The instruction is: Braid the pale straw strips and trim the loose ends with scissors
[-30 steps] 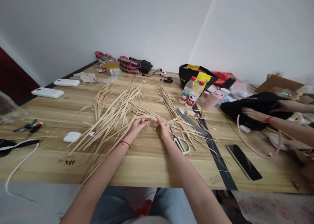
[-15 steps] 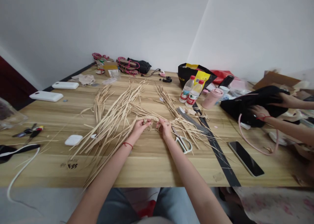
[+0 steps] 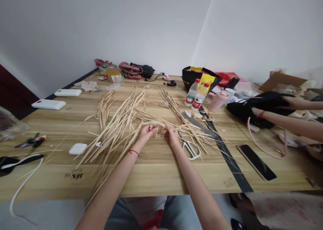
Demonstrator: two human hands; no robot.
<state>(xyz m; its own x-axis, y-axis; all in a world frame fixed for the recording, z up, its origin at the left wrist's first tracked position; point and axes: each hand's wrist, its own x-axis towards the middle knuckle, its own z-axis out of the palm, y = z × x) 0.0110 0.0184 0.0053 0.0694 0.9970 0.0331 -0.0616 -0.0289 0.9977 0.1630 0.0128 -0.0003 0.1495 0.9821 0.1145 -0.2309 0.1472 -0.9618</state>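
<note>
A woven straw strip (image 3: 159, 123) is stretching between the two hands, over the middle of the worktop (image 3: 156, 178); whether it is touching the wood is hard to tell. The left hand (image 3: 146, 132) is pinching its left part, the grip closed down with thumb and fingers together. The right hand (image 3: 172, 135) is pinching its right part in a similarly closed grip. Loose straw strands (image 3: 118, 117) are fanning out to the left and far side, and a second straw bundle (image 3: 174, 104) is spreading to the right. Scissors (image 3: 193, 151) with pale handles are lying just right of the right hand. Farther left, a white case (image 3: 78, 149) is resting beyond the strands. To the right, a phone (image 3: 256, 162) is lying near the worktop's near edge. On the far right side, two bottles (image 3: 196, 97) are standing beside a pink cup (image 3: 218, 101), and another person's arms (image 3: 280, 119) are reaching to a black bag (image 3: 239, 111).
</note>
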